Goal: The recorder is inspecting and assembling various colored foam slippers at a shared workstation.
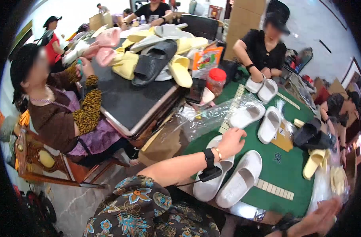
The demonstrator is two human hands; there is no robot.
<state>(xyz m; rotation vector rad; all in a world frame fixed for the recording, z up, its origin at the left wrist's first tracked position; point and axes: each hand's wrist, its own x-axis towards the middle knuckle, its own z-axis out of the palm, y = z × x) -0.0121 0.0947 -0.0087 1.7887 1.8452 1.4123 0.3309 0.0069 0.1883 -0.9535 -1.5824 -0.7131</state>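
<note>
The left hand (231, 143), fingers partly curled, is over the far end of a white, open-toed slide slipper (205, 191); whether it grips anything cannot be told. A matching white slide slipper (239, 182) lies just beside on the green, flat-topped table (297, 172), which bears one dark printed character (277, 157). The right hand (323, 217), blurred at lower right, has its fingers stretched out straight. Farther back, an orange, colourfully printed plastic packet (207, 59) carries lettering too small to read

Six white slippers (240, 181) on green table (297, 179), one red-lidded jar (216, 83)
</note>
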